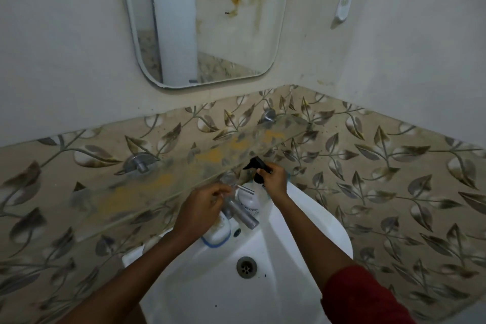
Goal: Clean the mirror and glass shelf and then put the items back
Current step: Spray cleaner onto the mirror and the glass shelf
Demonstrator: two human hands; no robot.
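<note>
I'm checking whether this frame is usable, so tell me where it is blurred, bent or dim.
Head view: dim, flat light, no glare on the mirror; motion blur smears the left hand and the glass shelf, while the right hand gripping the spray bottle is sharper; the wide lens bows the edge of the tiled wall.

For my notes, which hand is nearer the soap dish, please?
Left: the left hand is right beside the soap dish; the right hand grips the spray bottle past the tap.

A clear glass shelf [163,187] streaked with yellow stains; below it, a white ceramic washbasin [205,287] whose back rim bears a white spray bottle [249,201] and a blue-rimmed white dish [218,234]
</note>
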